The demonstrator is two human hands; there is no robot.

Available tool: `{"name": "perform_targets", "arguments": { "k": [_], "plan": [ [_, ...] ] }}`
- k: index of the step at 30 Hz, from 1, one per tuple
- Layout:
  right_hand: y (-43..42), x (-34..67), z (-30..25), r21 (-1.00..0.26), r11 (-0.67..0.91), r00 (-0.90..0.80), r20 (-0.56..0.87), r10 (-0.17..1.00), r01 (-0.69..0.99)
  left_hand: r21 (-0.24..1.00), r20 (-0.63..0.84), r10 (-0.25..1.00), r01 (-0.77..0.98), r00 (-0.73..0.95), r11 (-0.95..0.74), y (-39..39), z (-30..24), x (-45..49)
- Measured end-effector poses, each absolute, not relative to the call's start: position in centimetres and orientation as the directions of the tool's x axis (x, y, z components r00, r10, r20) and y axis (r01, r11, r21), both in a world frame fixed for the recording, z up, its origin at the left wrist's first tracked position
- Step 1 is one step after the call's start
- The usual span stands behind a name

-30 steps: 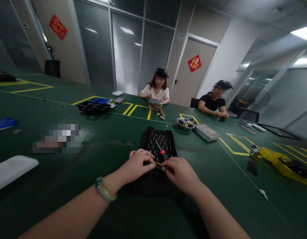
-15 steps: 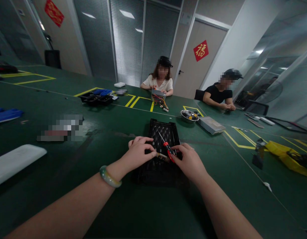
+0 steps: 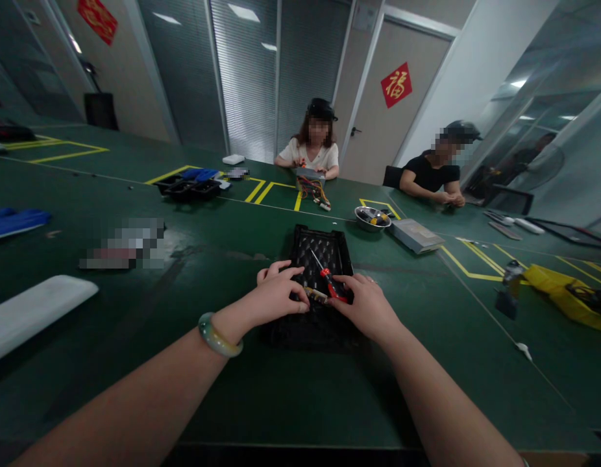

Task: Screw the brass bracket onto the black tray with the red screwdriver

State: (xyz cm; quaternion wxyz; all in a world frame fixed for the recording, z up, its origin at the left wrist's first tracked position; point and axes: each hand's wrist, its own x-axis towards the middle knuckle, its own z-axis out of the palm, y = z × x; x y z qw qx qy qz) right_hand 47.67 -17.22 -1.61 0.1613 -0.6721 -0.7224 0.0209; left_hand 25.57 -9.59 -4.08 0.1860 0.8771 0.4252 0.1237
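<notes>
A black ribbed tray [image 3: 324, 250] lies on the green table in front of me. My left hand [image 3: 276, 295], with a jade bangle on its wrist, rests over the tray's near part, its fingers curled and pinching a small brownish part [image 3: 316, 295]. My right hand [image 3: 366, 305] is closed round a red-handled screwdriver [image 3: 330, 280], whose thin shaft points up and away over the tray. The two hands nearly touch at the small part.
Across the table sit two people, one with a wired metal box [image 3: 310, 181]. A steel bowl [image 3: 372, 218] and a grey flat drive [image 3: 417, 235] lie beyond the tray to the right. Black and blue trays [image 3: 188, 187] stand far left; a white slab [image 3: 32, 311] near left; a yellow bag [image 3: 568, 295] right.
My view has tilted, so hands and tray sit higher and smaller in the picture. Both hands stay together over the tray, the screwdriver still in the right hand.
</notes>
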Motion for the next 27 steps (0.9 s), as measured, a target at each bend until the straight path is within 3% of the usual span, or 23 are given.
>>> {"name": "perform_targets", "arguments": {
  "k": [14,22,27],
  "plan": [
    [-17.3,47.8,-1.5,-0.267,0.098,-0.025,0.262,0.965,0.959,0.548,0.138,0.783,0.612,0.607,-0.571,-10.1,-2.9,24.5],
    [-17.6,47.7,-1.5,-0.247,0.155,-0.074,0.309,0.948,0.956,0.425,0.180,0.798,0.686,0.575,-0.590,-10.0,-3.6,24.4],
    [-17.3,47.3,-1.3,-0.149,0.250,-0.196,0.305,0.932,0.957,0.418,0.223,0.791,0.677,0.570,-0.606,-9.8,-4.1,24.6]
  ]
}}
